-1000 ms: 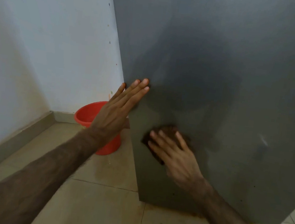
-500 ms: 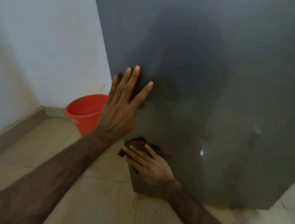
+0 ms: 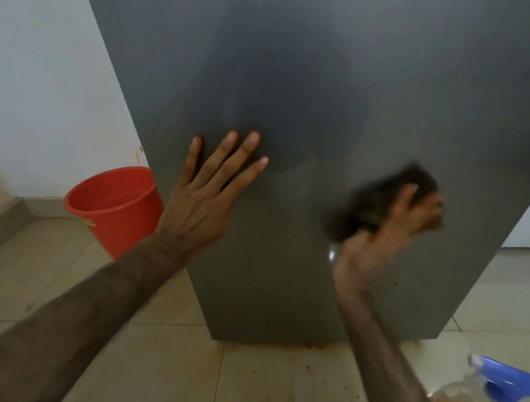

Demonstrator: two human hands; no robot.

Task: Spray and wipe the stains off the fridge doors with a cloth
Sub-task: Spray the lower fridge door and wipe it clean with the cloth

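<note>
Midway, judging by appearances: right hand (image 3: 384, 244) blurred, fingers (image 3: 404, 200) gripping cloth (image 3: 379, 200) against fridge door (image 3: 304, 73); left hand (image 3: 205, 194) flat, released; faint smears above fingers left.

Home kitchen corner, grey fridge (image 3: 335, 93), tiled floor (image 3: 171, 372), red bucket (image 3: 114, 203)

Dim, soft light; right hand (image 3: 385, 234) and cloth (image 3: 386, 198) motion-blurred, edges perhaps bowed by the lens.
</note>
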